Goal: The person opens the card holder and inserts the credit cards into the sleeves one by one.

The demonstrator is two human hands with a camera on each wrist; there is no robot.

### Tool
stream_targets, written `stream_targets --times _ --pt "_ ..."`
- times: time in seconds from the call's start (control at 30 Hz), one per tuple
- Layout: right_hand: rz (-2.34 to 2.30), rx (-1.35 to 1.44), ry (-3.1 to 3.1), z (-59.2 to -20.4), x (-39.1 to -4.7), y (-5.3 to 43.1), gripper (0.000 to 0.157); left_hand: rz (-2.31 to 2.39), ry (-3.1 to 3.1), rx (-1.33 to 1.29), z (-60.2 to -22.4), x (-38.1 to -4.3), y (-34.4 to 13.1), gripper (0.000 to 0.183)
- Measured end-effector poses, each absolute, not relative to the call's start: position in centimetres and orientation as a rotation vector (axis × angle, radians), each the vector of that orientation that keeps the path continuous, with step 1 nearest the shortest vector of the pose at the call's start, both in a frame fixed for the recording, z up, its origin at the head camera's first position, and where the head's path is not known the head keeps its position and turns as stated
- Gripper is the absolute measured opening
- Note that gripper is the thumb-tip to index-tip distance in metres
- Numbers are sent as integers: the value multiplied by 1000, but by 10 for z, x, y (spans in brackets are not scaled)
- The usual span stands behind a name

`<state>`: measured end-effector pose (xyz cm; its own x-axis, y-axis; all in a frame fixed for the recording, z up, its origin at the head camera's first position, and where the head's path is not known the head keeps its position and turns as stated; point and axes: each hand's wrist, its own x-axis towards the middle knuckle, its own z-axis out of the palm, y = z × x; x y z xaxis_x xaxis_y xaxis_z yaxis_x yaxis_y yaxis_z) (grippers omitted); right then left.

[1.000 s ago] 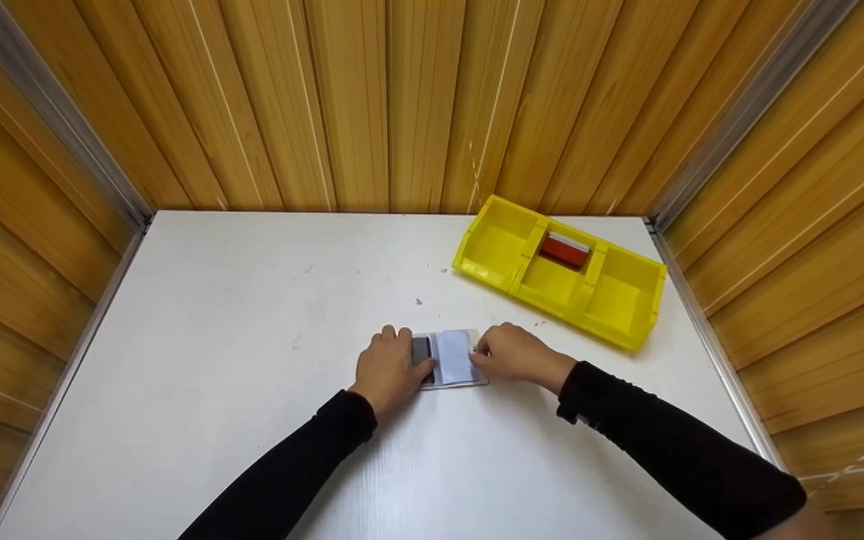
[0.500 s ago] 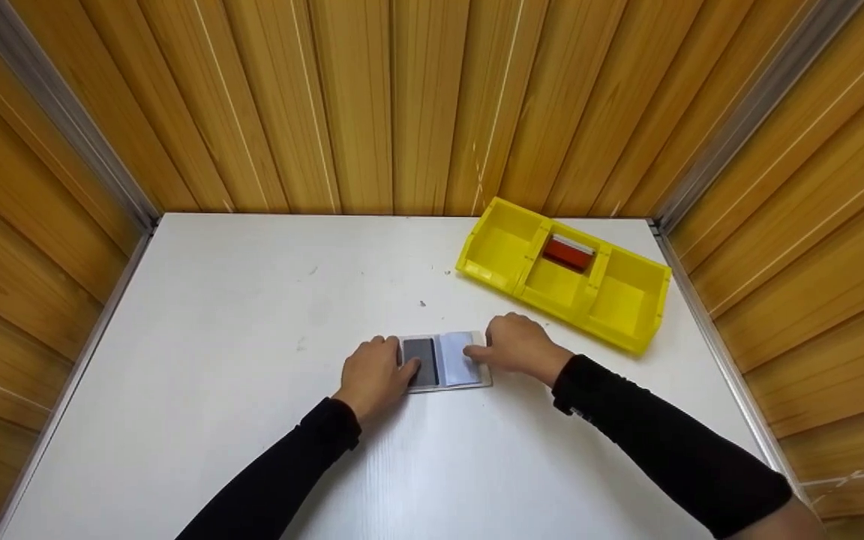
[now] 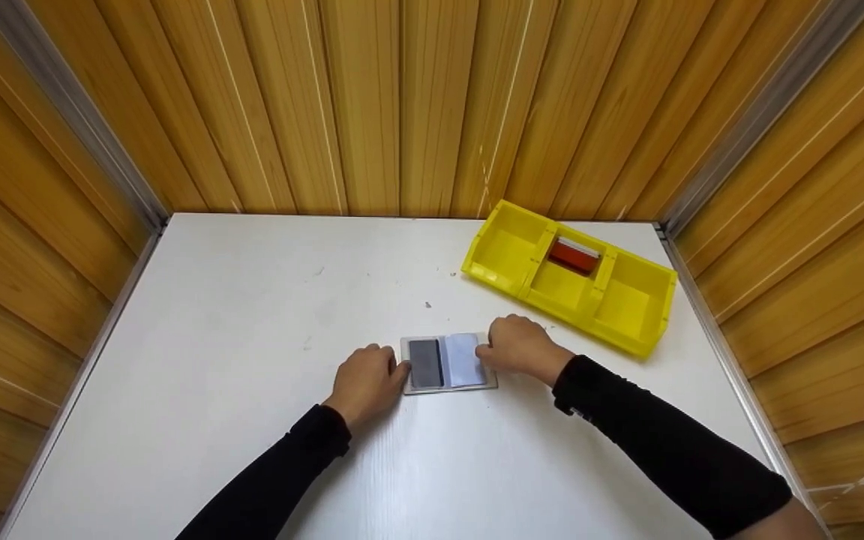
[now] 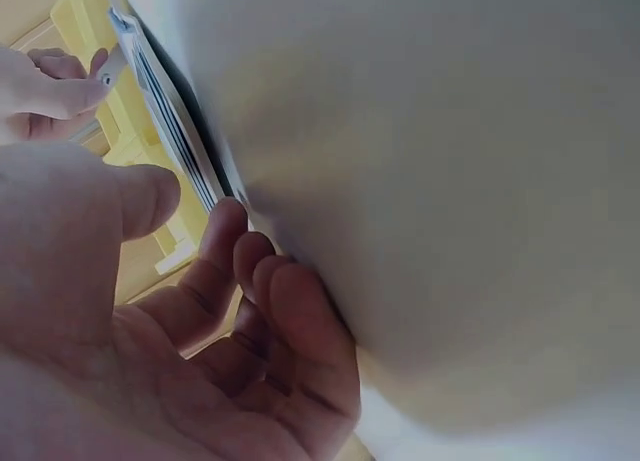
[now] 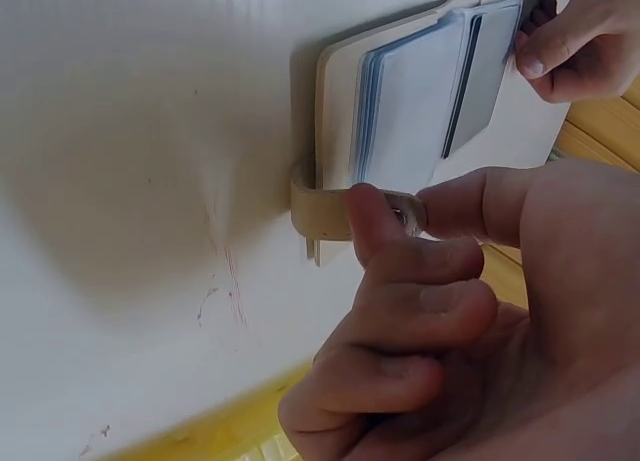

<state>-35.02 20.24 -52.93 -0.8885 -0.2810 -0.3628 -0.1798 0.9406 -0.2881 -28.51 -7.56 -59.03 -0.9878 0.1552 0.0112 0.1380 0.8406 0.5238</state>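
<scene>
An open card holder (image 3: 444, 363) lies flat on the white table, with a dark grey panel (image 3: 425, 364) on its left half and a stack of clear plastic sleeves (image 3: 464, 360) on its right. My right hand (image 3: 518, 345) is at the right edge. In the right wrist view, its thumb and index finger pinch a beige strap (image 5: 325, 216) with a metal snap (image 5: 400, 218); the strap bends up from the cover. My left hand (image 3: 367, 379) rests beside the left edge, fingers loosely bent. In the left wrist view, a fingertip (image 4: 229, 214) is right at the holder's edge.
A yellow three-compartment tray (image 3: 526, 291) stands at the back right, close beyond the right hand. Its middle compartment holds a red and white block-like item (image 3: 574, 256). Small dark flecks (image 3: 427, 304) dot the table. Wood-patterned walls (image 3: 364, 112) enclose the back and sides.
My left hand has slid left, its thumb coming off the grey panel to the holder's left edge. The right thumb has drawn back from the clear sleeves to the right edge.
</scene>
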Motion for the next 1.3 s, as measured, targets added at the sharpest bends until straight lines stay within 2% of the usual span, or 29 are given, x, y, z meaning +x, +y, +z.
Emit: stream_targets --times 0.23,0.7,1.03,1.3 --pt "-351 -312 2693 -521 -351 209 36 864 3002 248 -594 -286 -88 34" --pt "-457 -189 2620 -488 -352 199 37 924 2980 177 -596 -286 -105 39" --pt "-535 -315 2624 -459 -347 171 40 900 2991 202 -588 -285 -104 37" --pt "-528 -559 2696 -459 -345 144 49 846 3049 185 -576 -285 -107 31"
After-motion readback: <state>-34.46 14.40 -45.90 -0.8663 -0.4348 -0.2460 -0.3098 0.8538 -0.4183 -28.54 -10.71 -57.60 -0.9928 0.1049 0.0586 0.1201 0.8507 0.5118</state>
